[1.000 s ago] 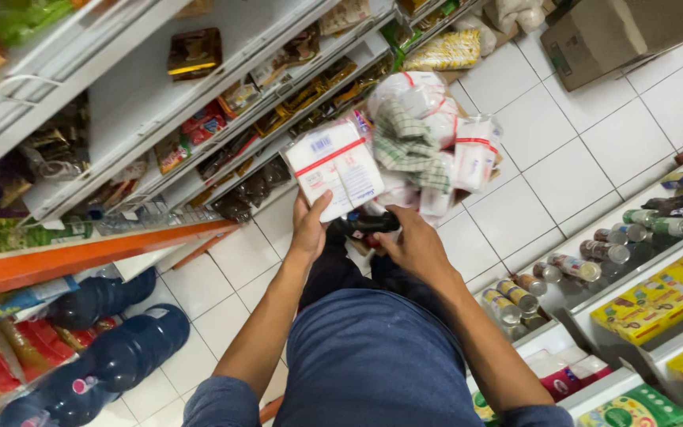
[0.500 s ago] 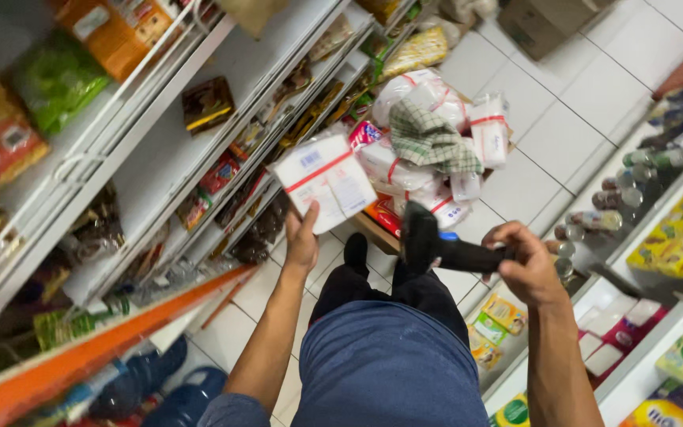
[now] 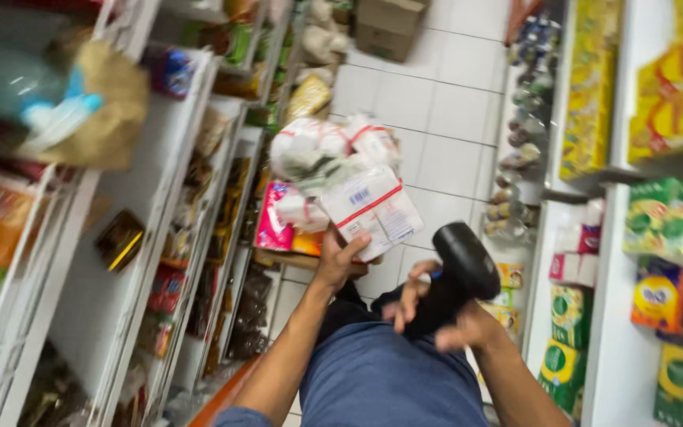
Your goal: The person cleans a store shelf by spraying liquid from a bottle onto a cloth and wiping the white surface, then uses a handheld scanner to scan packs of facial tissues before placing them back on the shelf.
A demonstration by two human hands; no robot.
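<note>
Blurrily, the shelves at nine o'clock smear into streaks, and the goods on them are hard to make out. The left hand [image 3: 340,257] pinches the lower edge of a white rectangular packet with red trim [image 3: 373,209], which stands at twelve o'clock from that hand. At three o'clock of it, the right hand [image 3: 436,308] closes its fingers around a black plastic handheld scanner [image 3: 464,265], above a wooden crate [image 3: 310,259] of white wrapped bundles [image 3: 318,154].

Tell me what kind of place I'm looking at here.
Most likely a small grocery shop aisle: stocked shelves on both sides, yellow boxes, and a black handheld scanner in the right hand.
</note>
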